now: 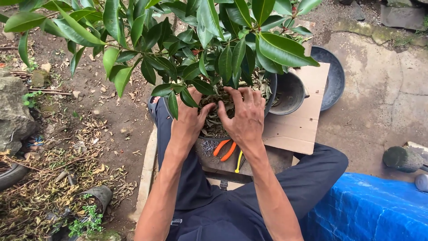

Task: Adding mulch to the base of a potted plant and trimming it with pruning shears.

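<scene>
Head view, looking down: a leafy potted shrub [196, 40] sits in a dark pot [272, 89] just in front of the person's knees, w/ left hand [189, 120] and right hand [245, 118] both spread open, fingers pressed into the dry, root-matted soil at the stem base. Plant likely top-heavy, leaves glossy & bendy, stems easy to snap, so best held low by the pot rim, not the foliage. Long axis runs upright, trunk pointing toward the camera; orange-handled pliers [225, 149] lie just below the pot.

Outdoor home garden/yard: bare soil with leaf litter [67, 178] at 8 o'clock, cracked concrete paving [383, 98] at 2, empty black pots [290, 93] near 1.
</scene>
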